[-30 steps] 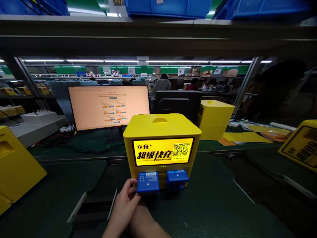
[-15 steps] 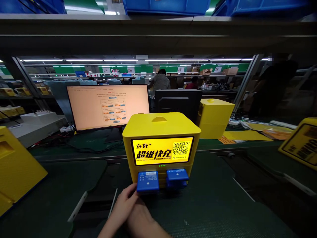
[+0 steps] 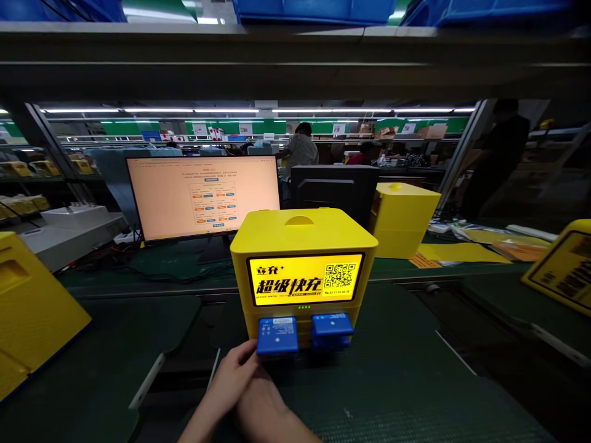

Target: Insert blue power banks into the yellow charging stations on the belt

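Left hand (image 3: 231, 375) edges slightly lower, fingers (image 3: 247, 351) curled against the left blue battery pack (image 3: 277, 336), grip unclear; pack sits docked in the yellow charging cabinet (image 3: 302, 271); right hand (image 3: 263, 409) tucked alongside, apparently holding nothing.

The forearms behind the hands (image 3: 244, 381) run off the near edge, one hand partly behind the other; the blue bins (image 3: 314, 9) are cut off by the top edge, and the text on the monitor (image 3: 203, 197) is too small to read.

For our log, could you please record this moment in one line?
left hand: touching blue battery pack | right hand: by yellow charging station
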Available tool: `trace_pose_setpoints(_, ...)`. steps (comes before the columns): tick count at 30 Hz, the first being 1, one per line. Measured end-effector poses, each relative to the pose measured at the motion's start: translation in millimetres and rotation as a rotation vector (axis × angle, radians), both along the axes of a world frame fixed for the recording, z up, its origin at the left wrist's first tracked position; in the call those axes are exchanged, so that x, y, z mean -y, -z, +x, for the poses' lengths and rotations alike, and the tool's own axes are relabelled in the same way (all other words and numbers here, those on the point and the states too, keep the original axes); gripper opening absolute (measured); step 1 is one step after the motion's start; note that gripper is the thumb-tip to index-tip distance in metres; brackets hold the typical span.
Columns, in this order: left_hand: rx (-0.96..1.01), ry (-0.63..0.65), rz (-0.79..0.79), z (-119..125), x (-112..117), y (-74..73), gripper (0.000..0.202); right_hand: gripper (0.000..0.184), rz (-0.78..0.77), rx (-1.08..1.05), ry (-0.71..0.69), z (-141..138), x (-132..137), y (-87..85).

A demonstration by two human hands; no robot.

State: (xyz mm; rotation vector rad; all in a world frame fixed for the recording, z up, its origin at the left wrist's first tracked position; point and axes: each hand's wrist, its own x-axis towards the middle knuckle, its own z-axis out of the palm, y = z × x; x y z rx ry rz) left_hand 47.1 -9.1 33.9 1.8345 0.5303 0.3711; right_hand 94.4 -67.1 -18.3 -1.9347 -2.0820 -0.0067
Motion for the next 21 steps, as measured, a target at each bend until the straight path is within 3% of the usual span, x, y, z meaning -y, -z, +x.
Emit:
trace_pose_setpoints(11,-0.060,0.038,-0.015,1,0,1.1,0.039,0.036,-0.047,-0.061,0.073,-4,0,9.3)
trace_pose_setpoints(15,-0.055,0.091,0.022,-3,0,0.7,0.038,0.042,-0.060,-0.054,0.068,-3,5,5.1)
trace_pose_setpoints(18,-0.042,-0.021,0.118,-28,-25,-0.7,0.043,0.039,0.030,-0.097,0.069,-1,11,0.6)
trace_pose_setpoints(20,-0.136,-0.166,0.347,-60,-57,1.4,0.045,0.029,0.092,-0.148,0.079,0,14,-0.9)
trace_pose_setpoints(21,-0.246,-0.178,0.502,-79,-75,3.8,0.043,0.024,0.110,-0.169,0.083,1,15,-1.0)
